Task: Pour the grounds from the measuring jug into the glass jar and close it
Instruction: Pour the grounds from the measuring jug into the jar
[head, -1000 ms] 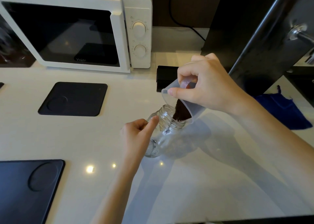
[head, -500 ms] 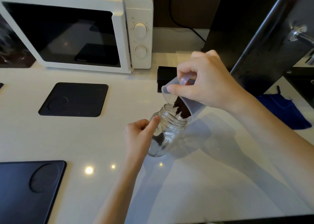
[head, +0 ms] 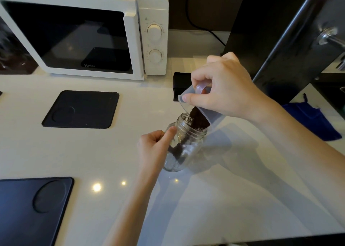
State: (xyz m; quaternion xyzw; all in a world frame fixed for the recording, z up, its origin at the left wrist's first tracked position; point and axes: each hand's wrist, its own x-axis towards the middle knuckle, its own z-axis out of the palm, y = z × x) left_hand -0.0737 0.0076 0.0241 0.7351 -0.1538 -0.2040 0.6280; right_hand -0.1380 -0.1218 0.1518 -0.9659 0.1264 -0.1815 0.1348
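Right hand (head: 226,90) clamped around tilted measuring jug (head: 209,113), spout over mouth of glass jar (head: 183,143). Dark grounds (head: 198,119) sliding in. Left hand (head: 155,148) wrapped on jar's near-left side, mid-counter (head: 224,199).

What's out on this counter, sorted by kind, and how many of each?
Dark mats: 2
Microwave: 1
Glass jar: 1
Measuring jug: 1
Blue cloth: 1
Small black box: 1
Total: 7
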